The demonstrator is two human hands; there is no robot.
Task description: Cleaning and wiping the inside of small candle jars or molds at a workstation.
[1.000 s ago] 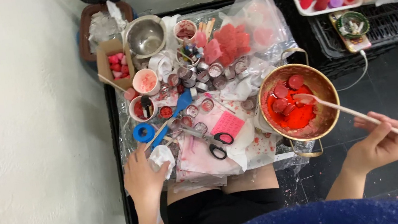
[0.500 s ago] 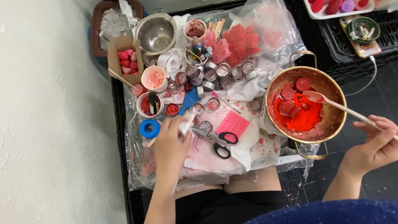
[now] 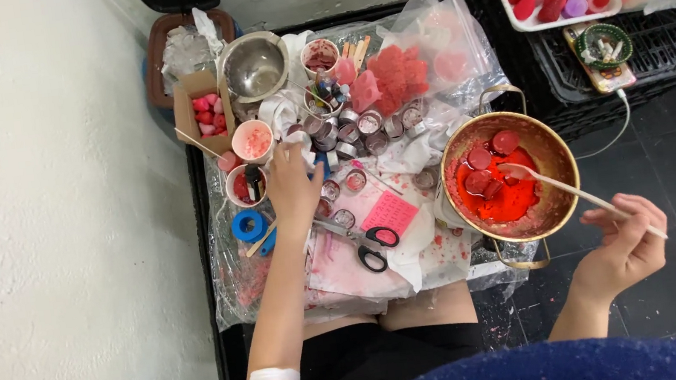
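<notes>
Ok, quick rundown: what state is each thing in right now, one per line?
Brass pot: upright, holding red liquid with solid red discs in it.
Spoon: bowl end in the pot, handle held by the right hand.
Left hand: reaching over the small tins; what it grips is unclear.
Scissors: lying flat, untouched.
Steel bowl: upright, empty-looking.
Blue tape roll: lying flat.

My left arm is stretched straight forward, the left hand (image 3: 292, 183) palm down with fingers curled closed. My right arm is bent out to the side, the right hand (image 3: 626, 242) low, fingers pinched shut, thumb on top.
</notes>
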